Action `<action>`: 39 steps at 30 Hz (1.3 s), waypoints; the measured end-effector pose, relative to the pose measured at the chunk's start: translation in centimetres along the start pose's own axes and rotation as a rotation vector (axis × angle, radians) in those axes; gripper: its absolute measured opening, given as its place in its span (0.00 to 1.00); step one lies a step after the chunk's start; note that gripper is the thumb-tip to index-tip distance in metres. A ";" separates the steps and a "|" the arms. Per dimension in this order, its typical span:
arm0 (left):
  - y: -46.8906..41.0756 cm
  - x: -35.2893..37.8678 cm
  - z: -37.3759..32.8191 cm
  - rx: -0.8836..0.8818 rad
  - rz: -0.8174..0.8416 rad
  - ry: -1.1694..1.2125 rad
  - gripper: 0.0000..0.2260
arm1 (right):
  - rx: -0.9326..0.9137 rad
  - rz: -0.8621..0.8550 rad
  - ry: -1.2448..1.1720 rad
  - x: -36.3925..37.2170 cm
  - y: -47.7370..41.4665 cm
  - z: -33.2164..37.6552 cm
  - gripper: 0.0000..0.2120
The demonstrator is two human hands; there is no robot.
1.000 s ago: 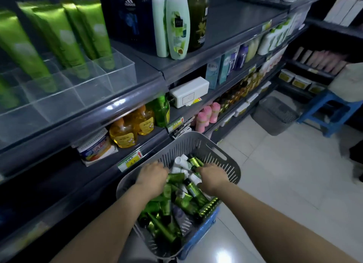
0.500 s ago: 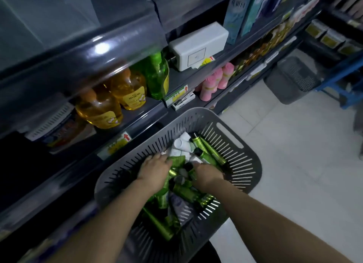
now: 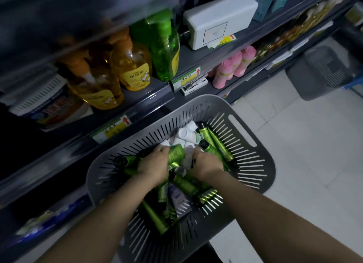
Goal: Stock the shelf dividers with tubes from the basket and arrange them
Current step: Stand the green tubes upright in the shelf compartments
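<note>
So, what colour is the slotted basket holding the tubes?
Grey basket, clearest in the head view.

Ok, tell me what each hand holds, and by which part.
Left hand grips a green tube by its body; right hand curls round a white tube, exact spot hidden.

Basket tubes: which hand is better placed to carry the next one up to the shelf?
Left, probably. The left hand curls around a green tube and sits on the shelf side of the basket. The right hand digs among white tubes; its grip is unclear.
</note>
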State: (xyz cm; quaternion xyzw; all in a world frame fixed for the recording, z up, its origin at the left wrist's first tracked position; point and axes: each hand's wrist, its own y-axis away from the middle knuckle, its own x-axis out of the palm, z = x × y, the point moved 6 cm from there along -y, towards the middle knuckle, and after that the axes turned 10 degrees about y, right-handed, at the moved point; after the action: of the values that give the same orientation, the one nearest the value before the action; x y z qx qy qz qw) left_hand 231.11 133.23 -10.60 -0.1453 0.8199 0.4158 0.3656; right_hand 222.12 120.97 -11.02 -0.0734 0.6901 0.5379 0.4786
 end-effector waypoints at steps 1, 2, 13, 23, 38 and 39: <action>0.3 -0.6 0.3 -0.053 -0.014 0.115 0.20 | 0.028 0.038 -0.035 -0.6 0.0 -0.6 0.18; 0.5 -1.0 0.8 -0.098 -0.027 0.233 0.18 | 0.060 0.095 -0.093 -1.0 -0.1 -1.3 0.18; 6.2 -6.0 1.1 -0.248 -0.180 0.988 0.24 | 0.151 0.557 -1.058 -3.3 3.6 -2.7 0.08; 16.6 -12.4 1.6 -0.203 -0.515 1.297 0.02 | -0.288 0.662 -0.924 -7.3 8.2 4.6 0.18; 32.5 -18.5 8.6 -0.094 -0.829 1.298 0.01 | -0.736 0.375 -0.956 -14.2 19.9 20.5 0.08; 33.6 -18.8 9.2 -0.076 -0.842 1.290 0.02 | -0.754 0.360 -0.956 -14.4 20.9 21.6 0.06</action>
State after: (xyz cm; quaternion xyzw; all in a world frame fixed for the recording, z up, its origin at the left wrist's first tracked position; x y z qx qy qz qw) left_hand 230.26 159.77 18.75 -0.6711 0.7316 0.1023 -0.0626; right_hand 229.51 141.13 14.48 0.1286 0.1649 0.7892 0.5775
